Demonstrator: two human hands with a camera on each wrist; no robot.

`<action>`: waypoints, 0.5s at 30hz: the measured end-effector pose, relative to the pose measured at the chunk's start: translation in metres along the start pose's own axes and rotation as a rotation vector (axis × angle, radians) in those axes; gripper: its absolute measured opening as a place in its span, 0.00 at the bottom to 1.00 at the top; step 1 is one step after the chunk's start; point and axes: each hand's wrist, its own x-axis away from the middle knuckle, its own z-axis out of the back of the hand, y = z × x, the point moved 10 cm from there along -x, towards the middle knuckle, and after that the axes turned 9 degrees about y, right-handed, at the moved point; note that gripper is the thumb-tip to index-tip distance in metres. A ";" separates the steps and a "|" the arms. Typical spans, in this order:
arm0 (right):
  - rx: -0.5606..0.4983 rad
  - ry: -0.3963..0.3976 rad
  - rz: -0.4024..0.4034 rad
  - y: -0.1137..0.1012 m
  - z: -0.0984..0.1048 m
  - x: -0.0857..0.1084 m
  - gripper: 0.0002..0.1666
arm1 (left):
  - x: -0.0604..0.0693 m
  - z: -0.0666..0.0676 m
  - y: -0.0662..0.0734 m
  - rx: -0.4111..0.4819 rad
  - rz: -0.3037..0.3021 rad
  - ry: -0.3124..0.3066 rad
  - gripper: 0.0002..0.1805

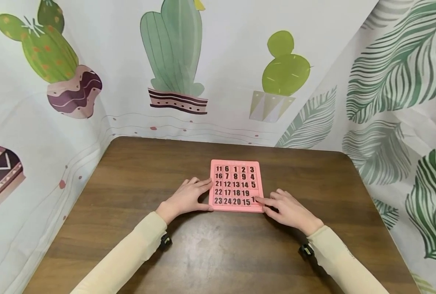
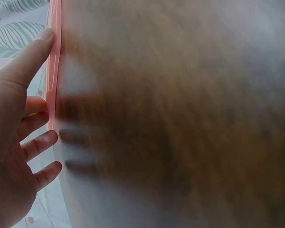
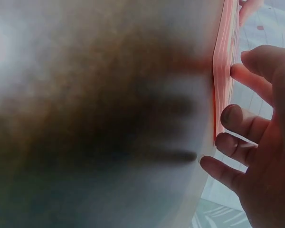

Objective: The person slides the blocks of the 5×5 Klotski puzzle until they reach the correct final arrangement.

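Note:
A pink number slide puzzle (image 1: 236, 208) lies flat on the table, its black-numbered tiles in rows. The top row reads 11, 6, 1, 2, 3. At the right end of the fourth row is a gap. Below it, a tile starting with 1 sits slightly higher than its row, partly covered by a fingertip. My right hand (image 1: 289, 211) rests its index finger on that tile, thumb by the board's lower right edge. My left hand (image 1: 186, 197) touches the left side with extended fingers, its thumb at the lower left corner. Both wrist views show the board's pink side edge (image 2: 54, 71) beside the fingers.
The brown wooden table (image 1: 210, 253) has rounded far corners. Cloth (image 1: 232, 73) printed with cacti and leaves hangs behind it and along the sides. A small black device (image 1: 306, 251) is strapped at the right wrist, and another black device (image 1: 165, 241) at the left.

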 end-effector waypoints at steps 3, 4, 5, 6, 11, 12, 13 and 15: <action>0.006 -0.022 -0.022 0.004 -0.004 -0.001 0.23 | 0.000 -0.002 0.001 0.003 -0.001 -0.006 0.52; 0.008 -0.028 -0.026 0.005 -0.005 -0.001 0.23 | 0.001 -0.002 0.001 0.003 0.001 -0.009 0.52; 0.011 -0.030 -0.031 0.006 -0.005 -0.001 0.23 | 0.001 -0.002 0.001 0.003 0.001 -0.008 0.52; 0.017 -0.032 -0.036 0.007 -0.006 -0.002 0.23 | 0.001 -0.003 0.001 0.003 0.000 -0.008 0.52; 0.052 -0.035 -0.082 0.014 -0.008 -0.007 0.25 | -0.001 -0.001 0.000 -0.011 -0.012 0.010 0.52; 0.057 -0.042 -0.090 0.015 -0.008 -0.009 0.25 | -0.001 -0.001 0.000 -0.012 -0.013 0.009 0.53; 0.060 -0.050 -0.095 0.016 -0.009 -0.010 0.25 | -0.001 -0.001 0.000 -0.014 -0.014 0.010 0.52; 0.059 -0.065 -0.105 0.017 -0.010 -0.012 0.25 | -0.002 -0.002 -0.001 -0.016 -0.016 0.010 0.52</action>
